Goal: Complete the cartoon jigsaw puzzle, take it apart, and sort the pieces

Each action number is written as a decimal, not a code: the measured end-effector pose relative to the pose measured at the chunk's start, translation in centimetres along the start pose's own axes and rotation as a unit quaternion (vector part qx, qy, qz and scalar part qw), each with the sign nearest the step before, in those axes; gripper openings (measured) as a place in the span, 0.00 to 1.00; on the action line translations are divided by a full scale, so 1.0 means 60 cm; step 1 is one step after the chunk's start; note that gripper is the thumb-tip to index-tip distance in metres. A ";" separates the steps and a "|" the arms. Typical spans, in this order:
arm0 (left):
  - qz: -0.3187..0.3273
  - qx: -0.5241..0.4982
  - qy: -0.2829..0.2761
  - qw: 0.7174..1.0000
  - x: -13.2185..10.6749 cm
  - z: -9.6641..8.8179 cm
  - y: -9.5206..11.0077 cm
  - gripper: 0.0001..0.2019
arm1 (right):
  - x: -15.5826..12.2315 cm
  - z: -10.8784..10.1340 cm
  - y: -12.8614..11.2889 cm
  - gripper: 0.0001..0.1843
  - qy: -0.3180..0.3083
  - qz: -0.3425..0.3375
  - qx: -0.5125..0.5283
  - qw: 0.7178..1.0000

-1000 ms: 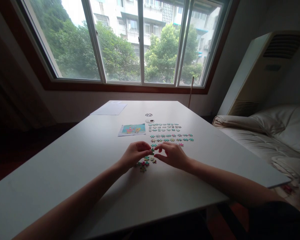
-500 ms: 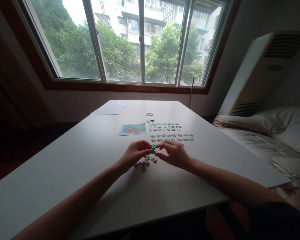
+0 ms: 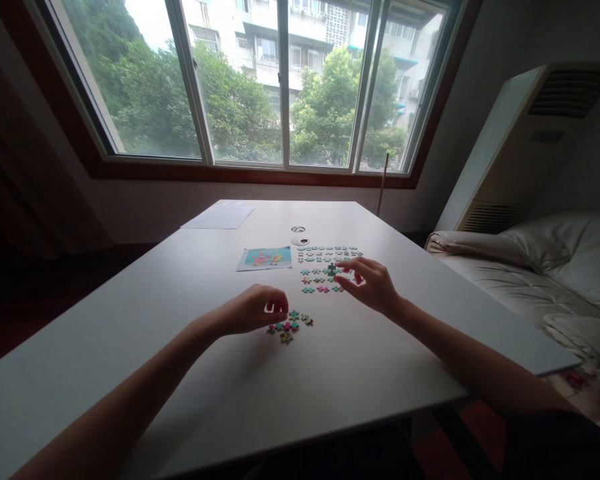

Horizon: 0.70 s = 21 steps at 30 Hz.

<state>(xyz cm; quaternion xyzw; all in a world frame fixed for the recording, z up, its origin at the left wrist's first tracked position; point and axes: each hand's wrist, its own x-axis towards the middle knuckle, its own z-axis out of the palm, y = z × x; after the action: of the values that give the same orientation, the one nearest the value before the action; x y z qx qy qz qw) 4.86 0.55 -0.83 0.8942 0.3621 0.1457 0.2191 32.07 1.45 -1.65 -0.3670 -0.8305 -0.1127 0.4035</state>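
My right hand pinches a dark green jigsaw piece between thumb and forefinger, just over the rows of jigsaw pieces. Lower and to the left, my left hand has curled fingers, with thumb and fingertips close together. Its fingertips are at the upper left edge of a small pile of loose jigsaw pieces in green, pink and yellow. Whether anything is between them is hidden. Part of the lower rows is behind my right hand.
A colourful picture sheet lies left of the rows. Two small round items are beyond them. White paper rests at the far left of the white table. A pale sofa stands on the right.
My hands have moved apart. The right has carried the green jigsaw piece up and right to the rows; the left has let go and come down left to the pile.
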 end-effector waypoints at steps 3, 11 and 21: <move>0.003 0.012 -0.046 0.999 -0.006 -0.005 0.005 0.09 | 0.001 -0.002 0.004 0.14 0.005 0.001 -0.006 1.000; -0.016 -0.014 -0.086 0.996 -0.010 -0.002 0.009 0.08 | 0.001 -0.006 0.007 0.14 0.007 0.003 -0.007 1.000; -0.013 -0.014 -0.096 0.995 -0.010 0.010 0.004 0.07 | 0.016 -0.027 0.054 0.16 -0.007 0.085 -0.033 0.996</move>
<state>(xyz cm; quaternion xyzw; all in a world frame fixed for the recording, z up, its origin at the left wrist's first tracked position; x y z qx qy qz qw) 4.85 -0.17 -1.29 0.8959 0.3491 0.0611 0.2677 34.90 3.46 -0.23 -0.4499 -0.7951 -0.1033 0.3934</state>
